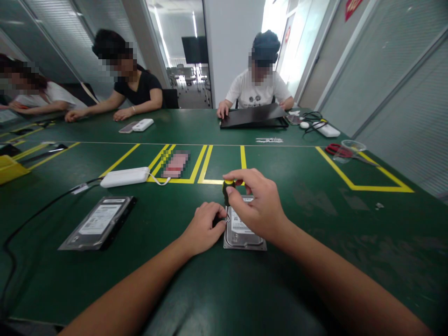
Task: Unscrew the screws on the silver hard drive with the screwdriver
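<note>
A silver hard drive [245,235] lies flat on the green table [315,219] in front of me. My right hand [257,205] grips a small screwdriver [228,189] with a black and yellow handle, held upright over the drive's left edge. My left hand [206,228] is curled shut against the drive's left side, its fingertips pinched near the screwdriver's tip. What those fingers hold is hidden.
A second hard drive [98,223] lies at the left. Behind it are a white power bank [125,177] with a cable and a pink phone [176,164]. Red scissors [341,150] and a clear cup [352,147] sit at the right. Three people sit across the table.
</note>
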`<state>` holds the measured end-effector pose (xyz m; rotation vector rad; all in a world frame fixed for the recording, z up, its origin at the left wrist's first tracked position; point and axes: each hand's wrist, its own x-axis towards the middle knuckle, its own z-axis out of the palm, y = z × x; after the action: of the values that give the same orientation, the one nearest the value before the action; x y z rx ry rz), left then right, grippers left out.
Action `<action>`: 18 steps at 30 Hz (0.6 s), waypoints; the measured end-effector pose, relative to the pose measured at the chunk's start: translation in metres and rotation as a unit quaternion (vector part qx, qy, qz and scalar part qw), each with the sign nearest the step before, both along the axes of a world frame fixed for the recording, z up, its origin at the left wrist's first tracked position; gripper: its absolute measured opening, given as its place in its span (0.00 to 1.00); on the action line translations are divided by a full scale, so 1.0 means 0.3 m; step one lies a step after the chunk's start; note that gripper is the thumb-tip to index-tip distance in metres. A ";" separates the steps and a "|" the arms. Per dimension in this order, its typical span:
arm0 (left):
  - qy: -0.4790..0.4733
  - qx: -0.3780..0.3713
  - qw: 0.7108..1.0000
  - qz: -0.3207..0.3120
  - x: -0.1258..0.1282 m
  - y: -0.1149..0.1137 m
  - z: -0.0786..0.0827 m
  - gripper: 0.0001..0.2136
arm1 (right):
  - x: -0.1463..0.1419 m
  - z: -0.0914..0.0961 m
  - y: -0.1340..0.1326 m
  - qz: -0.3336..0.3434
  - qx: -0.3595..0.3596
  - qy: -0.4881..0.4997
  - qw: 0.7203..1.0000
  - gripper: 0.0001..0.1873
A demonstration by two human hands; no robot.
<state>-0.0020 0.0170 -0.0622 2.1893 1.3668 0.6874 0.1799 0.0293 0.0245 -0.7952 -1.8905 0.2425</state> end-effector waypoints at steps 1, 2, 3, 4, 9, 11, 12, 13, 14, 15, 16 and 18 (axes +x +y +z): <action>-0.001 0.000 1.000 -0.003 -0.001 0.000 -0.003 0.07 | -0.001 0.001 -0.001 0.006 -0.001 0.001 1.000 0.09; -0.004 0.002 1.000 -0.005 -0.002 0.000 -0.006 0.07 | -0.001 0.002 -0.001 0.011 -0.002 0.002 1.000 0.09; -0.006 0.006 1.000 -0.006 -0.003 0.000 -0.010 0.07 | -0.002 0.002 0.000 0.015 -0.003 0.002 1.000 0.08; -0.009 0.010 1.000 -0.006 -0.003 0.001 -0.012 0.07 | -0.002 0.003 0.002 0.017 -0.003 0.002 1.000 0.07; -0.007 0.011 1.000 -0.001 -0.003 0.001 -0.010 0.06 | 0.000 -0.002 0.009 0.006 0.001 -0.003 1.000 0.06; -0.007 0.008 1.000 0.001 -0.001 0.000 -0.004 0.06 | 0.000 -0.004 0.008 -0.002 0.005 -0.001 1.000 0.07; -0.009 0.008 1.000 0.001 0.000 0.000 -0.001 0.06 | -0.001 -0.005 0.006 -0.005 0.007 0.001 1.000 0.08; -0.010 0.005 1.000 0.002 0.001 0.000 0.001 0.06 | -0.002 -0.005 0.005 -0.007 0.010 0.003 1.000 0.09; -0.011 0.004 1.000 0.002 0.002 0.000 0.002 0.06 | -0.004 -0.005 0.003 -0.008 0.012 0.004 1.000 0.09; -0.012 0.002 1.000 0.002 0.003 -0.001 0.003 0.06 | -0.005 -0.004 0.002 -0.009 0.012 0.005 1.000 0.08; -0.011 0.002 1.000 0.003 0.003 -0.001 0.002 0.06 | -0.006 -0.003 0.001 -0.009 0.011 0.004 1.000 0.08; -0.010 0.004 1.000 0.003 0.001 -0.001 -0.001 0.06 | -0.008 -0.002 0.001 -0.006 0.004 -0.001 1.000 0.06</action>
<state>-0.0017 0.0167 -0.0625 2.1797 1.3643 0.7168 0.1775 0.0295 0.0238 -0.8010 -1.8869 0.2271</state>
